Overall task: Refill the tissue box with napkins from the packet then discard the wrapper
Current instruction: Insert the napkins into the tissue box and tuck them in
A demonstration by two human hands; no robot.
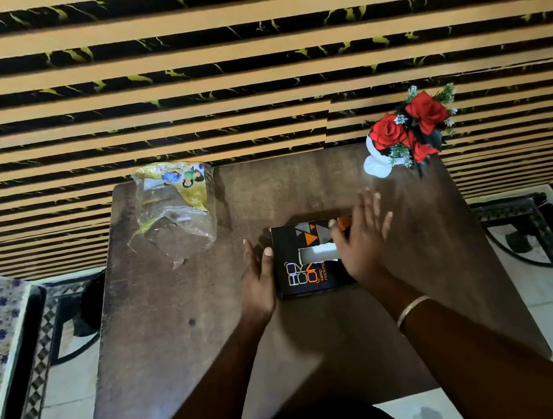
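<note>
Black cardboard with orange print makes up the tissue box (308, 260), which lies flat on the brown counter (184, 323) between the person's two hands. White napkin paper shows through the slot in its top face, so by my judgement the refill is done or nearly done, and the wrapper is the part left.

The left hand (258, 276) has its grip loose and wide: the palm lies against the box's left end and the thumb tip rests on the top corner, bracing the box, not clasping it. The right hand (363, 244) is spread flat, fingers (376, 206) fanned, over the right half of the lid; it is blurred, and its grip closes on nothing. Whether the palm presses the lid or hovers just above it I cannot tell.

The box should handle as light and fairly stiff, though thin card dents if squeezed across the hollow middle. Holding it by the two short ends, as the left hand sits now, looks safest.

The wrapper (175, 210) lies beyond and to the left of the left hand, well apart from it, near the counter's far corner. It is clear crinkled film with a yellow printed panel, and looks emptied. I judge it nearly weightless, limp and slippery; pinching a bunched fold or crushing it into the fist should hold better than gripping a flat sheet.

A white vase of red flowers (404, 132) stands beyond the right hand, clear of both.
</note>
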